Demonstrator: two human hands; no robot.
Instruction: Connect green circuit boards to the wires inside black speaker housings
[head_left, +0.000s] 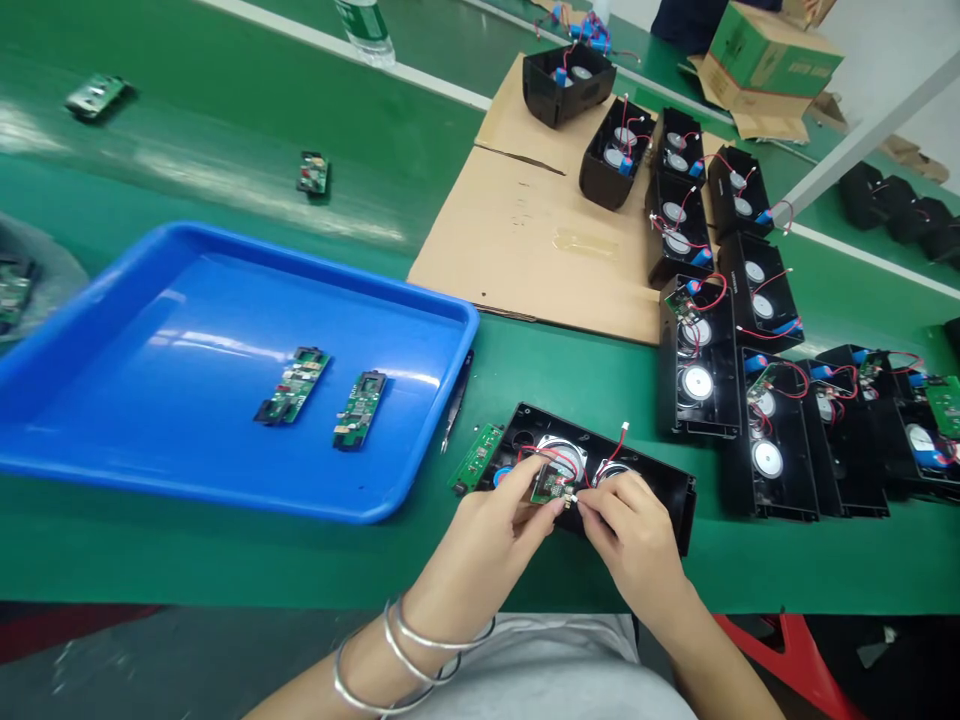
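A small green circuit board (551, 484) is pinched in my left hand (501, 515), above a black speaker housing (660, 492). Close against the board's right edge, my right hand (634, 525) pinches a small white wire connector (574, 499); whether it is seated in the board cannot be made out. The housing lies open on the green table, showing round speaker drivers, red wires and part of a blue cylinder (503, 476). Another wire with a white plug (624, 427) stands up from it. A longer green board (478, 458) rests at the housing's left end.
On the left is a blue tray (442, 420) with two circuit boards (360, 410); tweezers (457, 400) lie beside it. Several wired speaker housings (701, 370) stand at right, some on cardboard (525, 235). Loose boards (313, 174), a bottle (366, 30) and a carton (772, 60) are farther back.
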